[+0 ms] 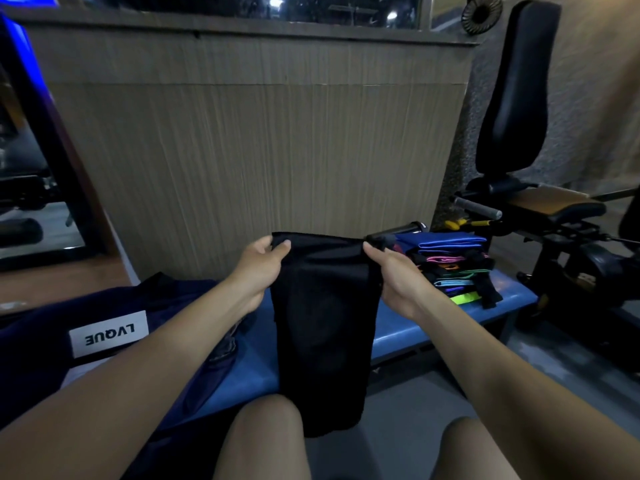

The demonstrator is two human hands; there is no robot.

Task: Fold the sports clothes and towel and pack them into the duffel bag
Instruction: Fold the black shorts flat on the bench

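The blue bench (433, 327) is stretching across in front of my knees, with the navy duffel bag (52, 327) lying on its left end. I am holding a black garment (322, 323) up over the bench, its length hanging toward my knees. My left hand (258, 268) is pinching its top left corner, my right hand (398, 278) is gripping the top right corner, hands apart. A stack of folded clothes (450, 268) is sitting to the right.

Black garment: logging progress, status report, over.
Left hand and right hand pinch black garment top corners. Hangs unfolded over blue bench. Nothing obstructing.
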